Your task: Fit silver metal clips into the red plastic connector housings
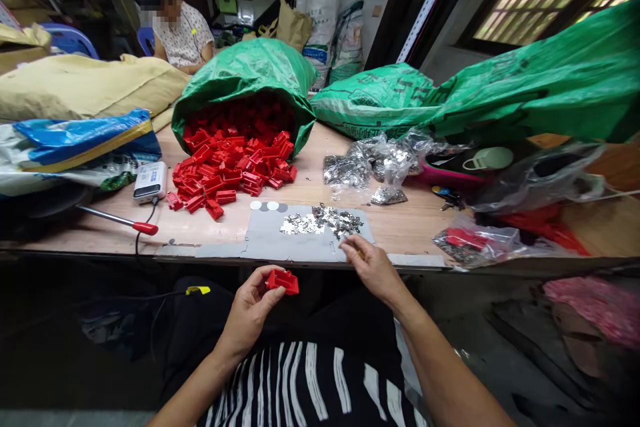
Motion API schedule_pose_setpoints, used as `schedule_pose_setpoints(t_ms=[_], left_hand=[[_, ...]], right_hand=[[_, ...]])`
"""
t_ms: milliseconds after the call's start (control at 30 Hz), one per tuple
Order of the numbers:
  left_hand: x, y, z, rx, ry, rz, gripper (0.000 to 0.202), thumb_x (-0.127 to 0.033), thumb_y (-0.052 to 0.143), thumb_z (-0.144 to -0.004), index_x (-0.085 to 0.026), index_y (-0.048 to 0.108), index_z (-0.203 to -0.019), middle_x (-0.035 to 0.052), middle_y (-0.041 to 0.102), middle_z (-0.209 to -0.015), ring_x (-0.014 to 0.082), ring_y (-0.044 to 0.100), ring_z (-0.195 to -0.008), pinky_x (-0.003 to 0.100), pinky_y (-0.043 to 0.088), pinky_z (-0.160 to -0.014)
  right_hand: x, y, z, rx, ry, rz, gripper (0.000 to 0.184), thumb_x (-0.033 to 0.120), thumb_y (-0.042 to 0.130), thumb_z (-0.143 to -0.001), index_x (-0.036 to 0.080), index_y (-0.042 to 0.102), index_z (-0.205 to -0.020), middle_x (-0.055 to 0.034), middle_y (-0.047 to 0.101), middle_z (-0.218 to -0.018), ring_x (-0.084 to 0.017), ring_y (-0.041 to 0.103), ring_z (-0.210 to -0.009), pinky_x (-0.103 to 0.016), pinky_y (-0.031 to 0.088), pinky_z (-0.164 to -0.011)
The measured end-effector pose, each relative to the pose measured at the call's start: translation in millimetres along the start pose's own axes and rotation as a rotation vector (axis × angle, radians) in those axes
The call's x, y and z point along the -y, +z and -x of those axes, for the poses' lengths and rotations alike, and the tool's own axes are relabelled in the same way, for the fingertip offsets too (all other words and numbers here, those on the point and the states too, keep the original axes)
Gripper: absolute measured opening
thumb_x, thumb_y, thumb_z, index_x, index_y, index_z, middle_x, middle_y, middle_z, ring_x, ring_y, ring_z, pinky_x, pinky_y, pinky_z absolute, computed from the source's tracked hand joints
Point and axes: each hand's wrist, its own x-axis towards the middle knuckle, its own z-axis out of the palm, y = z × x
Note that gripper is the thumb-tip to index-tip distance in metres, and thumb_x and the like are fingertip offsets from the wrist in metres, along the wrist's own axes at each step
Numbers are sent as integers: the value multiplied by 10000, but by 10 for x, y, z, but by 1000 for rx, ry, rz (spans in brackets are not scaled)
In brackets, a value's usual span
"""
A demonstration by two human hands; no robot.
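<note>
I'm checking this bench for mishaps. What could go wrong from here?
The left hand holds a red plastic clip off the table edge, over the lap; dropped, it could fall to the floor. The right hand reaches the loose pile of small silver metal pieces near the edge; a brush could scatter them.

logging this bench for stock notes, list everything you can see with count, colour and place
red plastic parts: many, red, spilling from the sack onto the table
green sack: one, green, table centre, open
green bags: several, green, table right
metal pieces: many, silver, on the grey mat
grey mat: one, grey, table front edge
clear bags: several, clear, hold silver pieces, beyond the mat
screwdriver: one, red handle, table left
small device: one, white, table left
other person: one, seated far left
left hand: holds one red part
right hand: fingertips at the mat's edge
</note>
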Motion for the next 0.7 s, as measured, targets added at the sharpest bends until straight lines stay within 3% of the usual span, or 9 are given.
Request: schedule_pose_setpoints(t_ms=[67, 167, 367, 500, 700], left_hand=[[-41, 56, -6, 21, -124, 229, 284, -301, 674, -816, -173, 609, -1062, 63, 688, -997, 182, 666, -907, 315, 540, -843], [-68, 133, -27, 31, -236, 420, 278, -278, 691, -809, -179, 608, -1054, 48, 683, -981, 173, 669, -910, 311, 557, -821], [-110, 191, -67, 36, -313, 521, 319, -232, 739, -770, -169, 595, -1048, 47, 700, -974, 163, 688, -892, 313, 566, -834], [-166, 192, -89, -1, -261, 491, 326, -187, 765, -734, -164, 560, -987, 47, 722, -953, 155, 700, -868, 291, 571, -813], [-201, 218, -136, -95, -24, 289, 356, -199, 777, -711, -179, 541, -977, 48, 744, -979, 162, 715, -868, 289, 571, -830]], right_hand=[[-234, -142, -26, -127, -18, 161, 173, 330, 503, -893, 203, 613, -850, -38, 661, -827, -190, 604, -769, -290, 440, -712], [-411, -241, -51, -174, -46, 258, 133, 279, 539, -854, 211, 647, -892, -64, 678, -935, -222, 623, -872, -329, 461, -787], [-347, -164, -156, -114, -52, 376, 158, 273, 574, -856, 253, 689, -963, -34, 671, -940, -200, 641, -856, -302, 479, -741], [-325, -116, -234, -54, -63, 462, 100, 264, 593, -856, 259, 686, -892, -12, 673, -946, -181, 639, -853, -274, 466, -707], [-324, -113, -270, -76, -82, 541, 97, 282, 577, -849, 244, 665, -867, -24, 663, -929, -187, 634, -814, -273, 447, -653]])
